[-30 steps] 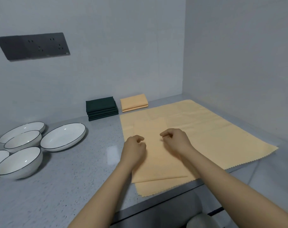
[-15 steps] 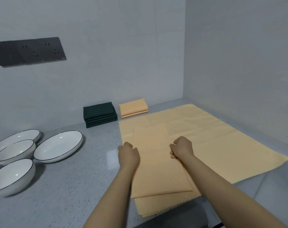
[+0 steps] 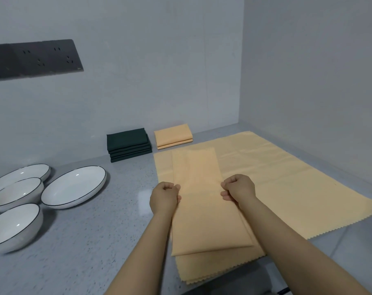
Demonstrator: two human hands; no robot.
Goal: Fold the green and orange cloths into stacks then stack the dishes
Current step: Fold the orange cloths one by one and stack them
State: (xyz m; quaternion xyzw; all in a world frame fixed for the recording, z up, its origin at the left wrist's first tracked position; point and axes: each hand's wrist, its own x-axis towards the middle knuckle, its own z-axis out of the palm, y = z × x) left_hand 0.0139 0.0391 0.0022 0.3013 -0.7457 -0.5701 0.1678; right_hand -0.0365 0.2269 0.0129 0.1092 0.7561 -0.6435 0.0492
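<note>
So this is mid-fold on one of the orange cloths. A long folded orange strip (image 3: 199, 201) lies on top of the spread-out orange cloths (image 3: 287, 182), which run along the countertop's (image 3: 100, 241) right side up to the right wall, with their zigzag hems hanging just over the front edge. The left hand (image 3: 164, 199) pinches the strip's left edge about halfway along, and the right hand (image 3: 239, 191) pinches the right edge straight across from it, fingers curled on both.

Looks to me like the next move is folding the strip in half lengthways: either the near end goes up to the far end or the other way round, with the corners kept lined up so it matches the finished orange stack (image 3: 173, 136) by the back wall. The green stack (image 3: 128, 143) sits just left of that one and looks done.

Room-wise, there's bare counter between the cloths and the white bowls (image 3: 74, 186) clustered at the left edge, still unstacked. The tight spots are the front edge, where cloth could slide off, and the right wall close beside the spread cloths.
</note>
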